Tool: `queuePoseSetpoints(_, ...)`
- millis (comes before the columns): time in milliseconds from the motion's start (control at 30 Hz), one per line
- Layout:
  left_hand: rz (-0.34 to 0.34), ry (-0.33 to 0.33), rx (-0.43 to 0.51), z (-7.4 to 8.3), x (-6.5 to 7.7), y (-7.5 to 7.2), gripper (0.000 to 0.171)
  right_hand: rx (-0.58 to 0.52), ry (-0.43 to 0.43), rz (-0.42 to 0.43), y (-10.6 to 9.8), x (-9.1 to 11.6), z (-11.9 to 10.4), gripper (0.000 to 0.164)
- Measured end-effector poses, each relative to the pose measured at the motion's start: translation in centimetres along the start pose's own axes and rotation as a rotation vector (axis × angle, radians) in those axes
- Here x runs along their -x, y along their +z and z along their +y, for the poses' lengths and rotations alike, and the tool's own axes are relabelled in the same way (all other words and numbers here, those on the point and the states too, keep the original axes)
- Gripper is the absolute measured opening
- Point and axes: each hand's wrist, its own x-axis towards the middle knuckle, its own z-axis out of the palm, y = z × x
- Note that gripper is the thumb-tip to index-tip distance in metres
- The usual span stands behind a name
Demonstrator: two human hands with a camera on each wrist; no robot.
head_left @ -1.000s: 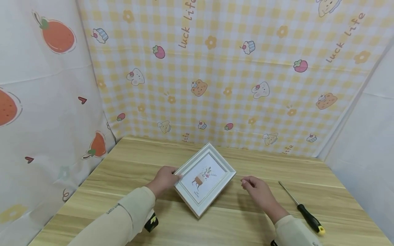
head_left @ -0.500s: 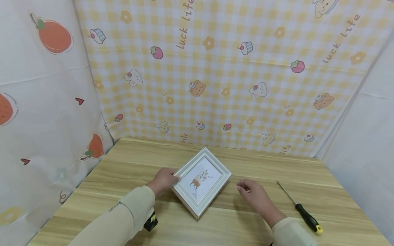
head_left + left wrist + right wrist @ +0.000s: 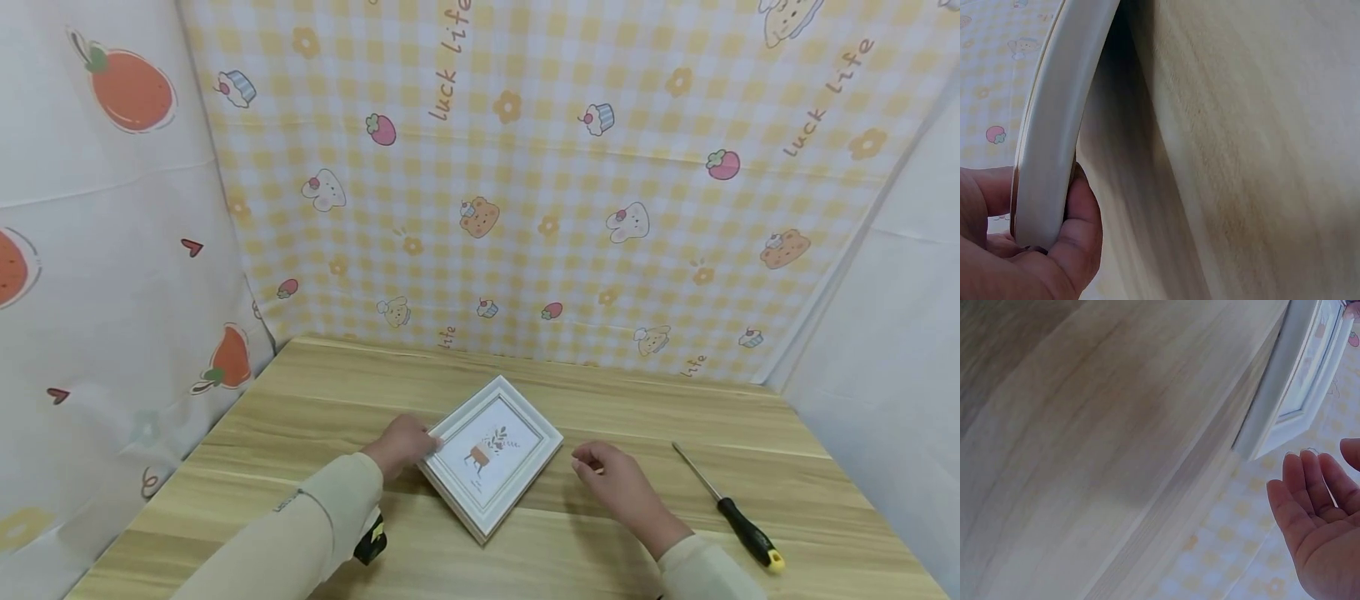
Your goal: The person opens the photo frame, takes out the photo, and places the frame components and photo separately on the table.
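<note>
A white picture frame (image 3: 491, 454) with a small plant drawing behind its pane lies face up and turned cornerwise, close over the wooden table. My left hand (image 3: 403, 446) grips its left edge, thumb on the front and fingers curled beneath. In the left wrist view the frame's pale side (image 3: 1054, 125) sits between thumb and fingers. My right hand (image 3: 617, 483) is just right of the frame's right corner, apart from it. Its fingers (image 3: 1316, 494) are loosely bent with nothing in them, as the right wrist view shows.
A screwdriver (image 3: 738, 521) with a black and yellow handle lies on the table (image 3: 615, 558) to the right of my right hand. Patterned cloth (image 3: 517, 175) stands along the back edge, with white cloth (image 3: 112, 317) on the left side.
The picture frame has come down toward the table in my left hand and tipped flatter. My right hand has shifted slightly left and down, still holding nothing.
</note>
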Motion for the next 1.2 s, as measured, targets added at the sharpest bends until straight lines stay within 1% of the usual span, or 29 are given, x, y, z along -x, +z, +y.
queuePoseSetpoints(133, -0.014, -0.010, -0.010, -0.1, -0.1, 0.3, 0.021, 0.003, 0.000, -0.002, 0.0, -0.1, 0.0, 0.017)
queuePoseSetpoints(333, -0.032, -0.031, 0.014, -0.3, -0.2, 0.5, 0.025, 0.005, -0.009, -0.003, 0.1, -0.2, 0.0, 0.017)
queuePoseSetpoints(400, -0.035, -0.027, 0.005, -0.3, -0.1, 0.5, 0.030, 0.002, -0.007, -0.004, 0.1, -0.1, -0.1, 0.017)
queuePoseSetpoints(533, -0.021, -0.003, -0.059, -0.2, 0.0, 0.6, 0.035, 0.000, -0.013, -0.006, 0.2, -0.1, -0.2, 0.016)
queuePoseSetpoints(667, -0.015, 0.020, -0.100, -0.3, 0.1, 0.8, 0.026, 0.005, -0.022, -0.008, 0.2, 0.0, -0.3, 0.015)
queuePoseSetpoints(800, -0.021, 0.037, -0.086, -0.5, 0.3, 1.0, 0.017, 0.009, -0.024, -0.013, 0.3, 0.1, -0.2, 0.013)
queuePoseSetpoints(867, -0.021, 0.052, -0.097, -0.6, 0.4, 1.1, 0.015, 0.014, -0.027, -0.015, 0.3, 0.1, -0.2, 0.012)
queuePoseSetpoints(1000, -0.035, 0.069, -0.142, -0.6, 0.4, 1.3, 0.016, 0.013, -0.024, -0.023, 0.3, 0.2, -0.2, 0.012)
queuePoseSetpoints(1200, -0.087, 0.039, -0.219, -0.5, 0.3, 1.4, 0.024, 0.000, -0.003, -0.046, 0.3, 0.3, -0.3, 0.014)
